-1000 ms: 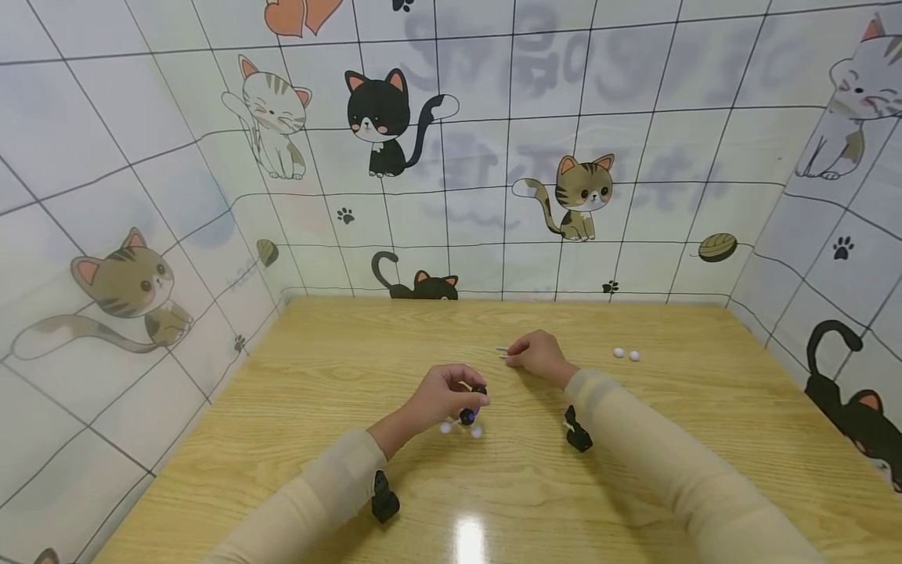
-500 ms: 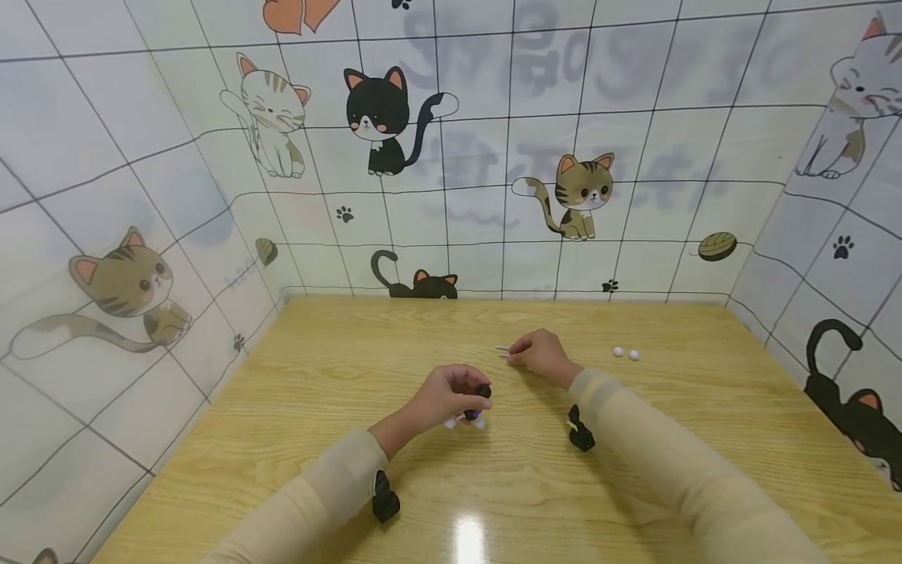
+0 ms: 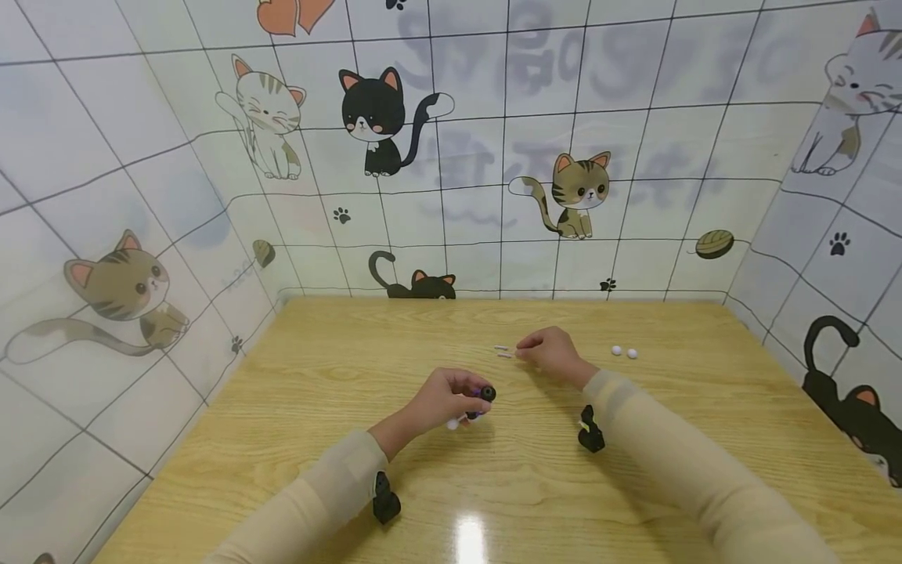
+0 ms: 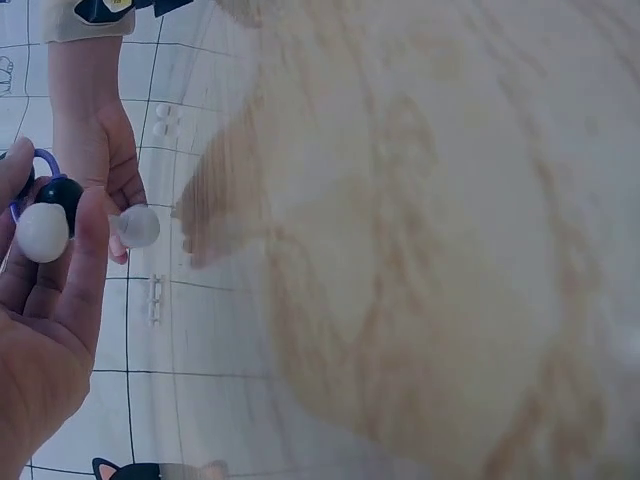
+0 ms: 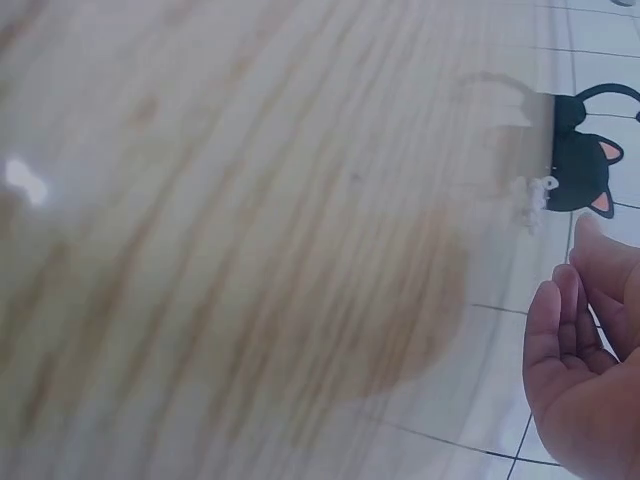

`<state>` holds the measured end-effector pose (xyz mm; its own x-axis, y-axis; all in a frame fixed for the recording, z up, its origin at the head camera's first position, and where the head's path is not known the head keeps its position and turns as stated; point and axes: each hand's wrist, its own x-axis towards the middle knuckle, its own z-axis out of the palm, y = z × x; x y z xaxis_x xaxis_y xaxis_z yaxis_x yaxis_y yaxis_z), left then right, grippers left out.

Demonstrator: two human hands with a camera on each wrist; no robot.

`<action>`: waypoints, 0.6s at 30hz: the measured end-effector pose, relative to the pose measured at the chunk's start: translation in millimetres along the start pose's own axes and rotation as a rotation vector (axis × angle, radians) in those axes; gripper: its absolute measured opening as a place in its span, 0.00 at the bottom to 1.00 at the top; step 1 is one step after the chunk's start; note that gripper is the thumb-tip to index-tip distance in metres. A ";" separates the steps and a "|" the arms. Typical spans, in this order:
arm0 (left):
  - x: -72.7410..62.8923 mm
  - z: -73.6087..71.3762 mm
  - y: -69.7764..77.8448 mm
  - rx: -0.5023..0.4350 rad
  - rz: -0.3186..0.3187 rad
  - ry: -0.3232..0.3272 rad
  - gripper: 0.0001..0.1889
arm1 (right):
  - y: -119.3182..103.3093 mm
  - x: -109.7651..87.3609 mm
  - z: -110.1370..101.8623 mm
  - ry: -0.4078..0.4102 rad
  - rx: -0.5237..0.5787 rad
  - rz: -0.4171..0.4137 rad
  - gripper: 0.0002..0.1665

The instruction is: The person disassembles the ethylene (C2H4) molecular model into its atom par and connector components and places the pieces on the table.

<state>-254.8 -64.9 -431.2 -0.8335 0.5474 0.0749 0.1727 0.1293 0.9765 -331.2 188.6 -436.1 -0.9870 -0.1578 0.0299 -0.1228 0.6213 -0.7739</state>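
Observation:
Between thumb and fingers my left hand (image 3: 440, 395) holds a ball-and-stick molecular model above the table. A black ball (image 3: 488, 393) of it faces right, and a white ball (image 3: 453, 424) hangs below the hand. Up close in the left wrist view, a curved purple connector (image 4: 47, 160) shows beside another black ball (image 4: 62, 198), with white balls (image 4: 42, 233) on short stems. My right hand (image 3: 553, 352) is just right of two short white sticks (image 3: 503, 356) lying on the table. Its fingers are loosely bent, with nothing visible between them.
Two loose white balls (image 3: 624, 352) lie to the right of the right hand on the wooden table (image 3: 352, 337). Walls of cat-printed sheeting (image 3: 479, 211) enclose the table at the back and both sides. Each wrist carries a small black camera (image 3: 384, 500).
My right hand has drawn back a little to the right, leaving the two white sticks on the table. The left hand has tilted the model, so its black ball now faces right.

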 end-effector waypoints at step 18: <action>1.6 1.3 -0.5 -0.013 0.023 -0.009 0.14 | -15.7 -24.1 -5.8 -0.032 0.070 0.009 0.13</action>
<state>-255.6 -63.0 -431.9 -0.8248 0.5574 0.0952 0.1845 0.1062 0.9771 -306.0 187.0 -421.0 -0.9841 -0.1777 0.0038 -0.1057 0.5677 -0.8165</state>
